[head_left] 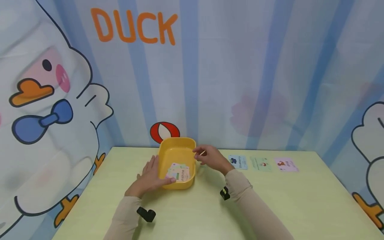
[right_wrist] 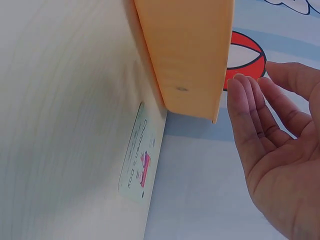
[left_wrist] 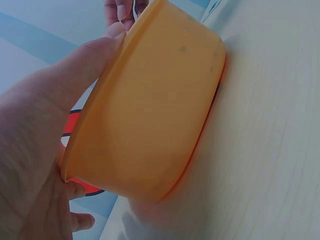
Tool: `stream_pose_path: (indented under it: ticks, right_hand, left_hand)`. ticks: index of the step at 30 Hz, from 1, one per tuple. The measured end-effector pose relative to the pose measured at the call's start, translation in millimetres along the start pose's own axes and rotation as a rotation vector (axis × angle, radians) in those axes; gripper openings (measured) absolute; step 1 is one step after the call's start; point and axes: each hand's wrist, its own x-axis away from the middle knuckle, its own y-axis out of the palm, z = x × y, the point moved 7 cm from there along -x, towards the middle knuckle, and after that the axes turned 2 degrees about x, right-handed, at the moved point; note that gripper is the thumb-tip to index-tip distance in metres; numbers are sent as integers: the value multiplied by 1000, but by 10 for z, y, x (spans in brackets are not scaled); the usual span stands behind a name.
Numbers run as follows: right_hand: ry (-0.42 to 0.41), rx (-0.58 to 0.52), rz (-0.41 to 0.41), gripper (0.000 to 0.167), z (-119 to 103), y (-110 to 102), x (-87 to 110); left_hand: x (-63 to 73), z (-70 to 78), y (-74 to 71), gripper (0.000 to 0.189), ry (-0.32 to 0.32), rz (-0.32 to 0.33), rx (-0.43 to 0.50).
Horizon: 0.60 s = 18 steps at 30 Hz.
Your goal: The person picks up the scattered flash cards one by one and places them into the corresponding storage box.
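A yellow plastic tray (head_left: 177, 154) sits on the table with several picture cards (head_left: 180, 172) inside at its near end; the top one reads "unshine". My left hand (head_left: 149, 178) holds the tray's near left corner, fingers along the left side and thumb (left_wrist: 95, 52) over the near rim. At the right rim is my right hand (head_left: 211, 156), its fingers loosely bent and holding nothing in the right wrist view. A pale green "Children's Day" card (right_wrist: 137, 160) lies on the table right of the tray, hidden behind the right hand in the head view.
To the right, a blueberry card (head_left: 239, 162), a green card (head_left: 261, 164) and a pink dog card (head_left: 286, 164) lie in a row. Behind the pale yellow table (head_left: 192, 216) hangs a striped duck-print cloth (head_left: 207, 83). Both wrists carry small black cameras.
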Motion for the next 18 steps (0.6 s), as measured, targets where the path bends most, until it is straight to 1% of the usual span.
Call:
stream_pose_path:
  ticks: [5, 9, 13, 18]
  right_hand:
    - [8, -19, 16, 28, 30, -96, 44]
    - [18, -7, 26, 27, 65, -158, 81]
    - [10, 11, 26, 26, 118, -226, 125]
    - [-1, 22, 25, 28, 177, -340, 203]
  left_hand:
    - [3, -7, 4, 133, -3, -4, 7]
    - [7, -14, 17, 132, -4, -9, 10]
    - [4, -29, 23, 132, -4, -5, 6]
    - [3, -14, 17, 131, 1, -2, 5]
